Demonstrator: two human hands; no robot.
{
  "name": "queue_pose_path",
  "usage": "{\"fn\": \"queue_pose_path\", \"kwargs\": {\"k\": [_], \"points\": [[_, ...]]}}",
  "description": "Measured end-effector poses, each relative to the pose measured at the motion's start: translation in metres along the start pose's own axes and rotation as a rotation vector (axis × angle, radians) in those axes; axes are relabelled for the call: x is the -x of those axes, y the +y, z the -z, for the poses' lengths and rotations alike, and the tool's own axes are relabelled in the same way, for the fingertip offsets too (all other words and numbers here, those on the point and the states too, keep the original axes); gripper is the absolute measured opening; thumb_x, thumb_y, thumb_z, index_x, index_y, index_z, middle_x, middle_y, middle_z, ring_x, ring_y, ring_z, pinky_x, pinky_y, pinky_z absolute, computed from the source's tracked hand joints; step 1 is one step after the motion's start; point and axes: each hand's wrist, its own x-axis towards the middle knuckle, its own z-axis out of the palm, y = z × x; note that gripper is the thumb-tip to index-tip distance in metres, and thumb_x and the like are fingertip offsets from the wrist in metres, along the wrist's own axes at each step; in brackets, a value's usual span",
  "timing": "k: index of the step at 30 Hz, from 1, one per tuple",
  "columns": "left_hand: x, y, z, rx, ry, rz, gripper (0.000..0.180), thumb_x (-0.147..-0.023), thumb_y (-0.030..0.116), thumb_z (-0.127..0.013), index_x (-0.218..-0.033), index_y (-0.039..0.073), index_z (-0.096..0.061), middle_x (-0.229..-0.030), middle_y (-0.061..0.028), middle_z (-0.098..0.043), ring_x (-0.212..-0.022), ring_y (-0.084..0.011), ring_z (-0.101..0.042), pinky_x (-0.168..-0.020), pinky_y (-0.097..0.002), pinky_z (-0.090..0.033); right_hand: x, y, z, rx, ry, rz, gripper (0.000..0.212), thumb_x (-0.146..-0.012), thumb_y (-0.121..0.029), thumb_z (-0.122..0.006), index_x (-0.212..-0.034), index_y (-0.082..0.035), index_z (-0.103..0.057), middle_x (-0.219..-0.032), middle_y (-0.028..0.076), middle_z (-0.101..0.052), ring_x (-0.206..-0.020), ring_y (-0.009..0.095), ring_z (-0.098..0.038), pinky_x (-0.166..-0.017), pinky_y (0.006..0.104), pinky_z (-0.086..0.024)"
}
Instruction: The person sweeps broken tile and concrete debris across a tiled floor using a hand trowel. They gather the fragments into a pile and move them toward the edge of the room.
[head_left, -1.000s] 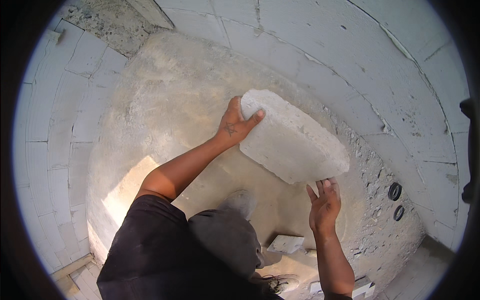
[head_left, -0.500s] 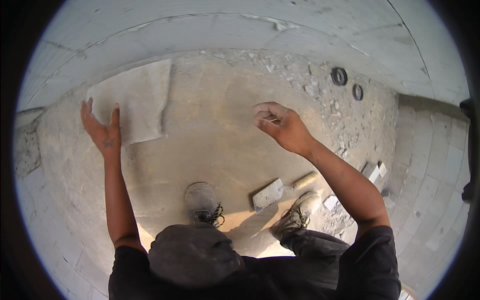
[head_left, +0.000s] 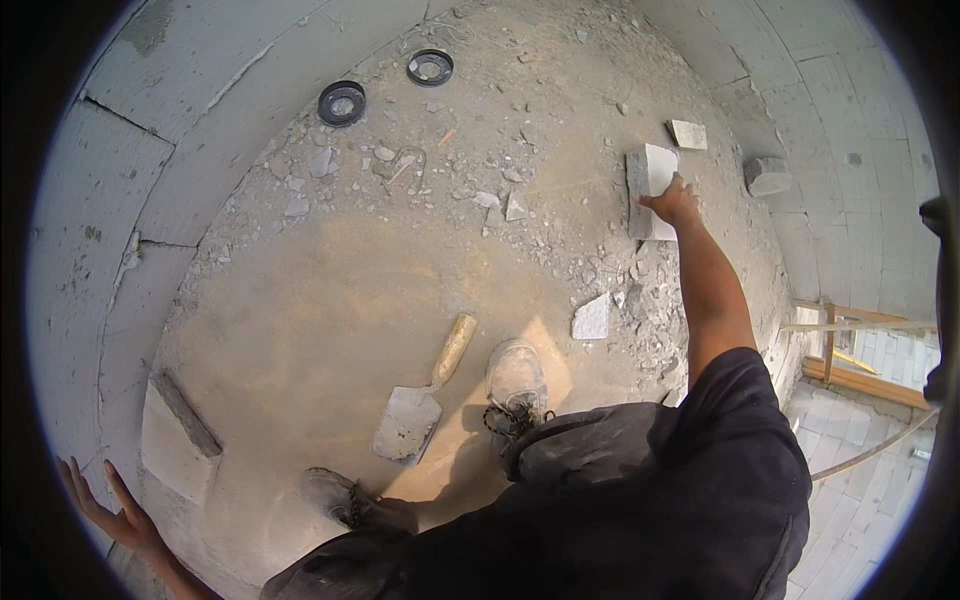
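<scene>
My right hand (head_left: 676,203) reaches out to a white rectangular block (head_left: 652,168) on the rubble-strewn floor. Its thumb lies across the block's face and the fingers bend at the right side, gripping it. Far to the left, my left hand (head_left: 118,518) is held up near the wall with fingers spread and nothing in it. Beside that hand lies a pale slab (head_left: 165,465) with a dark edge strip. Between my shoes rests a trowel (head_left: 408,422), its blade dusty and its handle yellowish.
Two black rings (head_left: 342,103) lie by the left wall (head_left: 130,200). Smaller white pieces (head_left: 687,134) and a broken chunk (head_left: 591,317) sit around the block, amid loose rubble. A grey lump (head_left: 767,176) stands against the right wall. Wooden bars (head_left: 865,383) frame an opening at right.
My view has swung to the right. My right hand, raised and empty before, now rests on the white block. The left hand stays spread, now at the lower left.
</scene>
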Motion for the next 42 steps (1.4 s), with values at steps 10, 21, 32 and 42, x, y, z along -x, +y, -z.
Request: {"fn": "queue_pose_path", "kwargs": {"k": [10,21,32,42], "points": [[-0.055,0.097,0.018,0.004,-0.392,-0.242,0.056,-0.087,0.016,-0.075,-0.139,0.013,-0.053,-0.153,-0.0153,-0.045,-0.141,-0.0349,-0.043,-0.111,-0.0512,-0.042,-0.088,0.042,-0.067,-0.242,0.036,0.026,0.126,-0.063,-0.048,-0.085,-0.159,-0.002,-0.017,-0.155,0.03,-0.036,-0.142,0.044,-0.038,-0.116,0.049,-0.036],[0.129,0.047,-0.082,-0.095,-0.73,0.22,0.07,-0.081,0.037,-0.077,-0.141,0.013,-0.049,-0.162,-0.0119,-0.029,-0.152,-0.0345,-0.02,-0.12,-0.0559,-0.021,0.1,-0.099,-0.008,-0.026,0.094,0.981,0.118,-0.06,-0.027,-0.086,-0.157,-0.002,-0.023,-0.148,0.031,-0.042,-0.136,0.046,-0.043,-0.111,0.0558,-0.038],[0.272,0.011,-0.181,0.09,0.113,1.264,0.098,-0.086,0.052,-0.071,-0.151,-0.006,-0.026,-0.162,-0.0299,-0.014,-0.151,-0.0511,-0.001,-0.117,-0.0677,-0.01,0.481,-0.368,0.058,0.164,-0.154,1.842,0.125,-0.057,-0.039,-0.089,-0.157,-0.002,-0.024,-0.144,0.03,-0.043,-0.132,0.046,-0.045,-0.106,0.0565,-0.038],[0.284,-0.017,-0.186,0.464,0.899,1.602,0.053,-0.104,0.026,-0.048,-0.144,-0.006,-0.034,-0.15,-0.0224,-0.038,-0.143,-0.0334,-0.032,-0.119,-0.0454,-0.025,0.715,-0.519,0.103,-0.466,0.187,2.27,0.07,-0.082,-0.025,-0.078,-0.144,-0.006,-0.051,-0.136,0.021,-0.056,-0.128,0.036,-0.053,-0.106,0.0463,-0.044]]}}
